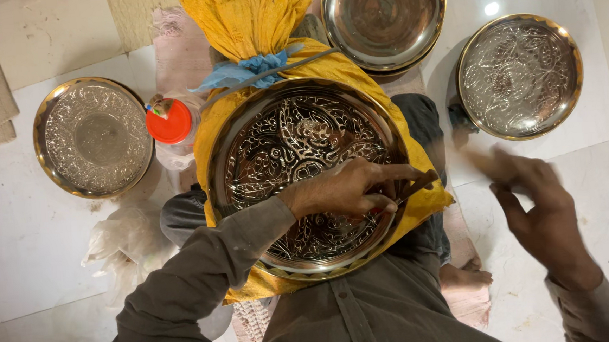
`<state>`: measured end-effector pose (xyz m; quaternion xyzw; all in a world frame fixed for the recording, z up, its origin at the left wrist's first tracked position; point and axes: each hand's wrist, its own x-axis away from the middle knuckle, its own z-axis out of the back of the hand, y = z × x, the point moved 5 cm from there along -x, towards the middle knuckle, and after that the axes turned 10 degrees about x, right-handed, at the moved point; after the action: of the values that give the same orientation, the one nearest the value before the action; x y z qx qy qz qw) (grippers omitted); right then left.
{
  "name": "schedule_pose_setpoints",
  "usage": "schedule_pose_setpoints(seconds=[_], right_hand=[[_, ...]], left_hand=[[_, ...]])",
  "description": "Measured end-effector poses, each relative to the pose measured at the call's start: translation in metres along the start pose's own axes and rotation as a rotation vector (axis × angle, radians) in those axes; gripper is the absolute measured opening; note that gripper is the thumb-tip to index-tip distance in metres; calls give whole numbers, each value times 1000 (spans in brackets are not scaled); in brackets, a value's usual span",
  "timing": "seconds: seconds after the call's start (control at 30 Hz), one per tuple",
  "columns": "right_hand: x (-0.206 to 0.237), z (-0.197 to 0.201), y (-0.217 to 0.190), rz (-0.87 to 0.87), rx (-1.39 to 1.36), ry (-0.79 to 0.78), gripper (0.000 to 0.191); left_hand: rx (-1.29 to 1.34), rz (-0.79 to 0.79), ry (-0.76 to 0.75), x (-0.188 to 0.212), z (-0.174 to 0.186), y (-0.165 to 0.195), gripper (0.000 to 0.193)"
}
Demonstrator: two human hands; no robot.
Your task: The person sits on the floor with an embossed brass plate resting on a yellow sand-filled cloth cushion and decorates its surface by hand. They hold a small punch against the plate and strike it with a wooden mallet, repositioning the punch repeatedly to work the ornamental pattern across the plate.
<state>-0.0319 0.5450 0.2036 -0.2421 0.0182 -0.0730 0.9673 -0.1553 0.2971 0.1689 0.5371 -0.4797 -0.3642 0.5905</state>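
The white tiled floor (34, 237) carries the whole arrangement, seen from above by the head camera. At centre, a yellow cloth bag (253, 16), tied at its neck with a blue strip (242, 70), lies across the person's lap and supports the large engraved metal plate (295, 140), whose dark floral relief is ringed by a brass-coloured rim. Three further plates lie on the floor around it: a silver-toned engraved plate (93, 137) at the far left, a plain polished plate (384, 19) at the top, touching the bag's upper edge, and an engraved plate with a leaf pattern (519, 75) at the upper right, well apart from the central one. A crumpled clear plastic bag (122, 249) lies on the floor at the lower left. A plastic bottle with an orange-red cap (169, 121) lies just beside the left edge of the yellow bag. The left hand (341, 188) rests on the lower right area of the central plate, fingers closed narrowly around a thin dark chisel-like tool (414, 185) (its tip sits at the plate's right rim). The right hand (532, 210) is in the air to the right of the plate, above the floor, blurred by motion; its fingers appear loosely spread and it holds nothing that can be made out.
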Motion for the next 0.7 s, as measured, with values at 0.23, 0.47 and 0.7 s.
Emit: schedule_pose_setpoints(seconds=[0.23,0.47,0.7], right_hand=[[8,-12,15,-233,-272,-119,63],[2,-5,-10,-108,-135,-193,65],[-7,-1,-15,-147,-45,-275,65]], left_hand=[[120,-207,102,6,7,1,69],[-132,-212,190,11,3,-3,63],[-119,-170,188,12,1,-5,63]])
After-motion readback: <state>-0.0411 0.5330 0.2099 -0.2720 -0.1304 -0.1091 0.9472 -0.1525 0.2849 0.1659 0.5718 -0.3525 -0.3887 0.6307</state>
